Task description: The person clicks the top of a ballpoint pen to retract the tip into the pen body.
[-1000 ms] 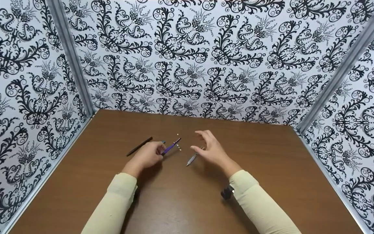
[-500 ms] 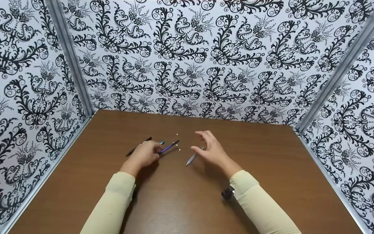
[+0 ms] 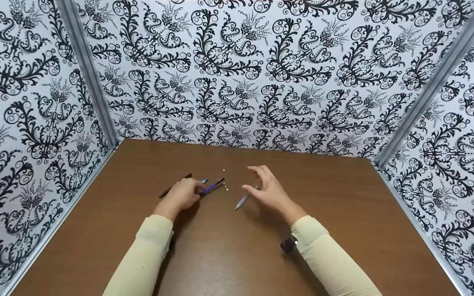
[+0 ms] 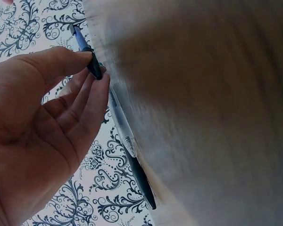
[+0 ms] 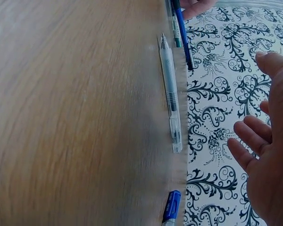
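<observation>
A brown wood-grain surface is enclosed by a back wall, a left wall and a right wall, all white with black floral scrollwork and curling vines. Grey ribbed posts, one at the left corner and one at the right corner, lean outward in the head view. Pale grey strips border the surface's sides, and light leaves a soft sheen on its near part.

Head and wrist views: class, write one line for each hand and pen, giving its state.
Left hand: pinches the violet-blue pen.
Violet-blue pen: held.
Right hand: open, holding nothing.
Clear pen: lying on the table, point exposed.
Black pen: lying, partly hidden.
Teal-ended pen: partly hidden by the left hand.
Blue-ended pen: partly outside the right wrist view.
</observation>
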Demonstrator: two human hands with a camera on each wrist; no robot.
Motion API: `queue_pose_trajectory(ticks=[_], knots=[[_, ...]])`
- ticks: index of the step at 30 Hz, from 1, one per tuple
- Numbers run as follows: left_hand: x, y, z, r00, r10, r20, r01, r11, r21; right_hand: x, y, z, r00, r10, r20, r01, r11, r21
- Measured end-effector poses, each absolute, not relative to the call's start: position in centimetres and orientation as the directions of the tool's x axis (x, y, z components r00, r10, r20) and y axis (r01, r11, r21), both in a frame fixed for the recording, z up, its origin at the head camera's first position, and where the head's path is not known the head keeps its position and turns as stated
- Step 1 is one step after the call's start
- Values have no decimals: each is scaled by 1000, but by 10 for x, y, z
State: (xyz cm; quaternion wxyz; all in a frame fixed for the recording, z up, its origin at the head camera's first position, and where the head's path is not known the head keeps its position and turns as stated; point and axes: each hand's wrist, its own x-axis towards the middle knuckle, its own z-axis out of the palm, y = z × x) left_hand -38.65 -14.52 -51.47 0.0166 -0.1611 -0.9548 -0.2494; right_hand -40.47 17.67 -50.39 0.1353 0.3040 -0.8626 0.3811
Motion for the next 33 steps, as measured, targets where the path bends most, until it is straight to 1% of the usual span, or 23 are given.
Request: queue_pose_trajectory(ticks=[5, 12, 19, 23, 33], knots=[[-386, -144, -514, -948, 303, 99, 314, 834, 453, -404, 177, -504, -781, -419, 464, -625, 520, -582], [-385, -143, -511, -959, 277, 65, 278, 869, 410, -405, 177, -506, -785, -419, 456, -619, 511, -596], [-386, -143, -512, -965, 254, 63, 260, 896, 361, -405, 178, -507, -786, -413, 460, -618, 492, -614], [-389, -143, -514, -966, 252, 61, 257, 898, 357, -404, 179, -507, -788, -414, 456, -615, 493, -615], [-388, -141, -512, -977, 209, 35, 205, 891, 405, -406, 181, -508, -790, -405, 461, -612, 474, -633]])
